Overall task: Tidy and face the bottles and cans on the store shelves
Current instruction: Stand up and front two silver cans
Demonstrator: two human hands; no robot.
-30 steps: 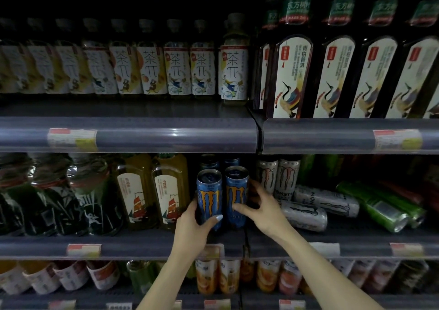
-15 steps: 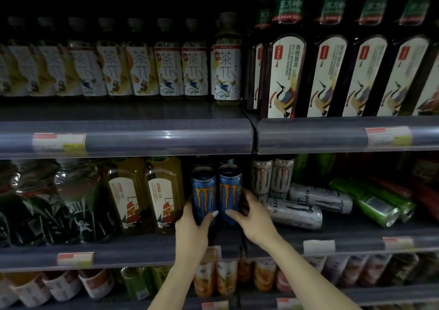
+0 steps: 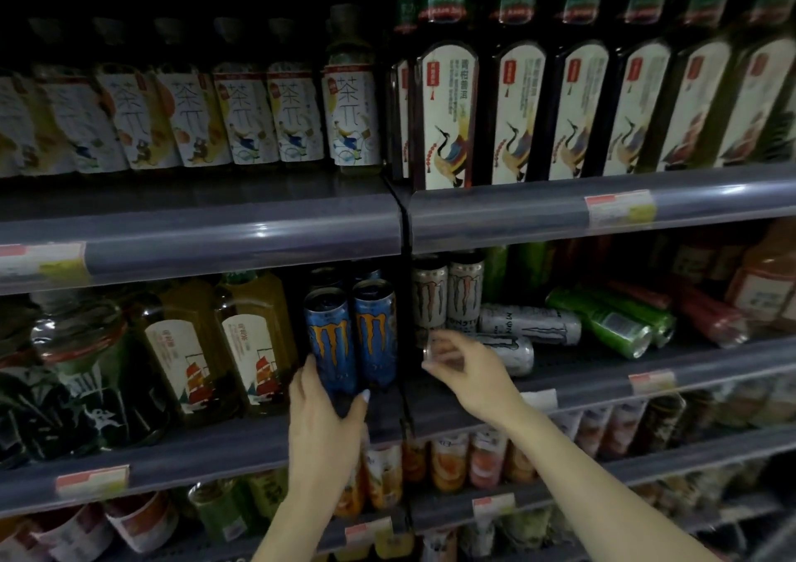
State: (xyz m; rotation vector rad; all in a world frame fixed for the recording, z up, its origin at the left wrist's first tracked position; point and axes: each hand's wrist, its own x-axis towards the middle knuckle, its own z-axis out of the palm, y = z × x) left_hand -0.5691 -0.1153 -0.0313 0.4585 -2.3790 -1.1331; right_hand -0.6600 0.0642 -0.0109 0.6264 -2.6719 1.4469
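A: Observation, head view. Left hand (image 3: 325,423) grips the lower body of a tall blue aluminium can with an orange claw logo (image 3: 329,339), thumb on one side and fingers (image 3: 301,382) wrapped round the other. It stands upright at the front of the middle grey shelf (image 3: 215,454), touching a second blue can of the same kind (image 3: 375,331) on its right. Both logos face out.

B: Right hand?

A: Right hand (image 3: 467,369) is at the toppled silver can lying on its side (image 3: 502,352), just right of the shelf divider. Fingers are curled at the can's near end; the hand is motion-blurred, so I cannot tell if they have closed on it. Another silver can (image 3: 532,324) lies flat behind, and green cans (image 3: 611,324) are tipped over further right. Two pale upright cans (image 3: 448,296) stand behind the hand.

B: Handling notes?

A: Judgement only: a full can would be fairly heavy, rigid and smooth, possibly slick, and free to roll while on its side. Best taken round mid-body with a full wrap, then stood up and turned logo forward. Thin walls dent if knocked against neighbours.
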